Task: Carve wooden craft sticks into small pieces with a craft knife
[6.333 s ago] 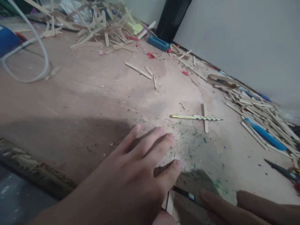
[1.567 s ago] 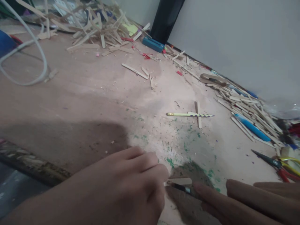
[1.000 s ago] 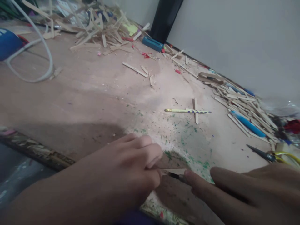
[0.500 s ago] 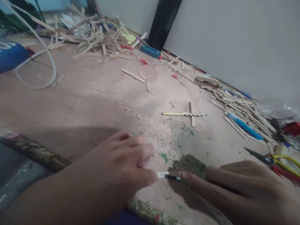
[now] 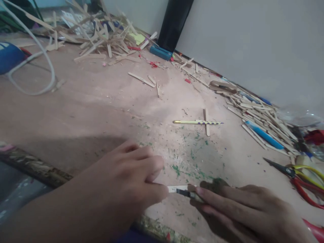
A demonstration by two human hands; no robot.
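Since 0.5 s ago, right hand (image 5: 243, 212) drew slightly nearer the board edge; knife blade (image 5: 182, 192) still on the wooden stick (image 5: 177, 188). Stick lies flat, well below the yellow pencil (image 5: 197, 122), near the board's front edge. Left hand (image 5: 121, 182) pins the stick's left end, fingers curled together. Right hand grips the knife, fingers pressed together. Pliers (image 5: 296, 175) right of the pencil.
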